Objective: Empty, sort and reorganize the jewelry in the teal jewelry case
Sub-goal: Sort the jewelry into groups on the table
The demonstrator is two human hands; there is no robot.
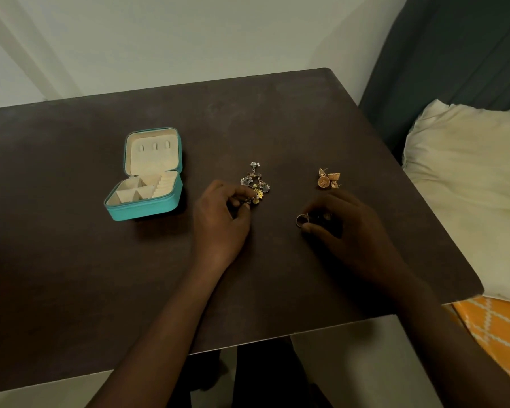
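Leftmost, the teal jewelry case [144, 184] sits open on the dark counter [71, 260], lid propped up and back so its cream lining faces the person; the divided compartments and the ring rolls look bare, which suggests the emptying is done and sorting is under way. Well to its right, the left hand [218, 216] rests on the counter with its fingertips pinched on a small piece at the near edge of a mixed cluster of jewelry [255, 182], silver-and-stone bits tangled with a little yellow one; the pinch seems meant to tease one item free of the pile. Further right, the right hand [345, 228] is curled low over the surface, thumb and fingers closed around a ring [301, 220] that shows at the thumb side; whether more lies under the palm I cannot tell. Beyond that hand, apart from both, a pair of gold bell-shaped earrings [329, 179] lies together, likely already set aside as its own group. Spacing the groups well apart keeps like with like before anything returns to the case. The counter is matte, dark brown and slightly scuffed, backed by a pale wall; at the far right a cream pillow [468, 178] lies on a bed with an orange patterned cover [501, 334], a dark curtain [454, 54] behind.
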